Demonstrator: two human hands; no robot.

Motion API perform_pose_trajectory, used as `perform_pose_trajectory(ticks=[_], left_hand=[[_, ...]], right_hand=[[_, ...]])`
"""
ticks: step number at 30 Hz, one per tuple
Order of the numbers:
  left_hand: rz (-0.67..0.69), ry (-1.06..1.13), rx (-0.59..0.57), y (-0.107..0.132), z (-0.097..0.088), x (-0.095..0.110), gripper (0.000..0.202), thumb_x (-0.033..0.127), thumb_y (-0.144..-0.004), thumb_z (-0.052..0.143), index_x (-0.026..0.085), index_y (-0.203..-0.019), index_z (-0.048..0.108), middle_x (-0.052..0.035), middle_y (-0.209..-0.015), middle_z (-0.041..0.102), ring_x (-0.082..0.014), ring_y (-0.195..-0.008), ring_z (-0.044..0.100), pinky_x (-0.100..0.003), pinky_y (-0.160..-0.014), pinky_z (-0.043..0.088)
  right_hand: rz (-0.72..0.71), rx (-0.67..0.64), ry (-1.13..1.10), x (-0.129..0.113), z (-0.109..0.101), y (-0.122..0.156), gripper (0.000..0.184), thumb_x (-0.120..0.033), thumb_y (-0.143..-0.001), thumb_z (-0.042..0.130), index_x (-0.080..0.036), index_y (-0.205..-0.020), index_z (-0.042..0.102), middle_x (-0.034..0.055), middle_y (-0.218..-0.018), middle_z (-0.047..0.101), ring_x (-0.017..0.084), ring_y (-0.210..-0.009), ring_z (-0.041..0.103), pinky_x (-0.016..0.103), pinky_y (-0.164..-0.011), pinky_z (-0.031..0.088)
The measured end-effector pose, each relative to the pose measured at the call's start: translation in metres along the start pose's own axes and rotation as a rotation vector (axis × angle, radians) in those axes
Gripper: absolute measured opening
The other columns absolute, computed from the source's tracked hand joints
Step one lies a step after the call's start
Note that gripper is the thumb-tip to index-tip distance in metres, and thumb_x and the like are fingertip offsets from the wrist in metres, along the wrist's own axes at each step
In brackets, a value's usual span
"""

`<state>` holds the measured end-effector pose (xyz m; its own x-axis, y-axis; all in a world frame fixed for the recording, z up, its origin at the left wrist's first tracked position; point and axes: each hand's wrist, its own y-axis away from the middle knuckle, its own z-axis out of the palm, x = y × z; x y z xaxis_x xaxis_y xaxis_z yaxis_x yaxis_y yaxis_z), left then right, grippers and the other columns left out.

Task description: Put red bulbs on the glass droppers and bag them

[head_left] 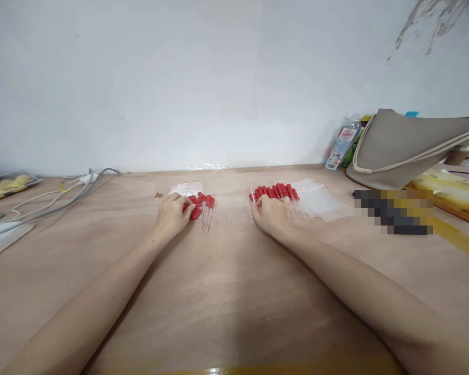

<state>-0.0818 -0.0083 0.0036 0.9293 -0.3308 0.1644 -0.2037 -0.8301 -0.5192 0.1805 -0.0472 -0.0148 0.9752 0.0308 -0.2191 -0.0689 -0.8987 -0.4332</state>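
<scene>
Left hand [174, 212]: palm down, fingers curled over a loose heap of droppers [204, 204], fingertips on the red bulbs. Cannot tell whether it actually pinches one or only rests there.

Right hand [271, 211]: palm down, knuckles raised, fingers bent onto a row of droppers [278, 190] laid side by side, bulbs toward the far edge of the table [234, 291]. Grip likewise not readable.

Both groups lie mid-table, nearer the far edge, a bare gap between them. A clear bag [322, 202] lies just right of the row; a second clear bag [186, 187] lies behind the heap.

Handling, judged: thin clear stems look like glass or hard plastic, so light, stiff, brittle and prone to rolling. Rubber bulbs are soft and grippy; take hold at the bulb or just below it, not at the tip.

Outward: grey bag [398, 148] and yellow packet [449, 192] at the far right corner; cables [62, 200] toward the left edge.
</scene>
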Motion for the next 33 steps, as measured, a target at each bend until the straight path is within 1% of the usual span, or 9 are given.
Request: perform_pose_trajectory(ticks=[4,7,11,15,19,23,26,30,33], left_hand=[[-0.055,0.148,0.117,0.002,-0.010,0.011,0.018,0.032,-0.080,0.050,0.017,-0.075,0.059,-0.0050,-0.079,0.057,-0.0190,-0.077,0.053,-0.031,-0.072,0.042],[0.033,0.292,0.141,0.010,-0.014,0.031,0.017,0.032,-0.081,0.050,0.017,-0.078,0.059,-0.0038,-0.080,0.057,-0.0171,-0.078,0.053,-0.029,-0.071,0.042],[0.289,0.476,-0.087,0.034,-0.008,0.062,0.015,0.028,-0.083,0.049,0.017,-0.081,0.058,-0.0034,-0.082,0.057,-0.0150,-0.078,0.053,-0.028,-0.070,0.043],[0.320,0.538,-0.278,0.054,0.000,0.080,0.014,0.027,-0.081,0.051,0.017,-0.088,0.057,-0.0030,-0.082,0.056,-0.0116,-0.064,0.051,-0.025,-0.059,0.043],[0.315,0.503,-0.284,0.056,0.004,0.085,0.030,0.030,-0.078,0.055,0.019,-0.106,0.056,-0.0047,-0.093,0.055,-0.0126,-0.068,0.053,-0.028,-0.065,0.046],[0.361,0.451,-0.284,0.053,0.011,0.085,0.024,0.033,-0.081,0.052,0.021,-0.101,0.062,-0.0048,-0.091,0.056,-0.0150,-0.078,0.055,-0.028,-0.070,0.046],[0.401,0.408,-0.236,0.053,0.015,0.084,0.024,0.032,-0.086,0.046,0.022,-0.100,0.063,-0.0047,-0.087,0.058,-0.0152,-0.079,0.056,-0.029,-0.073,0.046],[0.502,0.218,-0.161,0.054,0.014,0.084,0.029,0.031,-0.090,0.038,0.019,-0.097,0.063,-0.0064,-0.084,0.059,-0.0164,-0.076,0.056,-0.030,-0.071,0.046],[0.501,0.157,-0.120,0.054,0.012,0.083,0.030,0.031,-0.090,0.037,0.017,-0.092,0.064,-0.0078,-0.086,0.059,-0.0180,-0.077,0.056,-0.032,-0.072,0.045]], right_hand=[[-0.148,0.118,-0.074,0.019,-0.005,0.028,0.024,-0.031,-0.086,0.038,-0.016,-0.079,0.055,0.0041,-0.072,0.064,0.017,-0.068,0.056,0.034,-0.077,0.023],[-0.265,0.150,-0.183,0.035,-0.009,0.043,0.023,-0.031,-0.087,0.039,-0.016,-0.081,0.055,0.0048,-0.074,0.064,0.017,-0.068,0.056,0.033,-0.076,0.028],[-0.422,0.191,-0.313,0.050,-0.012,0.051,0.023,-0.027,-0.088,0.040,-0.017,-0.099,0.057,0.0064,-0.079,0.064,0.019,-0.075,0.056,0.031,-0.071,0.036],[-0.499,0.142,-0.314,0.053,-0.015,0.054,0.022,-0.024,-0.087,0.041,-0.018,-0.097,0.060,0.0064,-0.081,0.064,0.018,-0.077,0.056,0.031,-0.071,0.037],[-0.532,0.110,-0.316,0.046,-0.015,0.055,0.018,-0.022,-0.086,0.044,-0.017,-0.089,0.061,0.0061,-0.085,0.064,0.016,-0.077,0.056,0.032,-0.075,0.035],[-0.570,0.072,-0.311,0.041,-0.015,0.056,0.016,-0.022,-0.085,0.045,-0.018,-0.088,0.060,0.0044,-0.085,0.064,0.014,-0.076,0.056,0.032,-0.077,0.032],[-0.575,0.056,-0.291,0.040,-0.015,0.056,0.016,-0.022,-0.085,0.045,-0.019,-0.087,0.060,0.0037,-0.084,0.064,0.014,-0.075,0.056,0.032,-0.078,0.032],[-0.584,0.051,-0.288,0.041,-0.016,0.055,0.016,-0.022,-0.085,0.044,-0.019,-0.086,0.060,0.0034,-0.082,0.064,0.014,-0.075,0.056,0.032,-0.078,0.031],[-0.591,0.039,-0.289,0.041,-0.016,0.055,0.017,-0.022,-0.086,0.043,-0.019,-0.087,0.060,0.0035,-0.083,0.064,0.014,-0.075,0.056,0.033,-0.078,0.030]])
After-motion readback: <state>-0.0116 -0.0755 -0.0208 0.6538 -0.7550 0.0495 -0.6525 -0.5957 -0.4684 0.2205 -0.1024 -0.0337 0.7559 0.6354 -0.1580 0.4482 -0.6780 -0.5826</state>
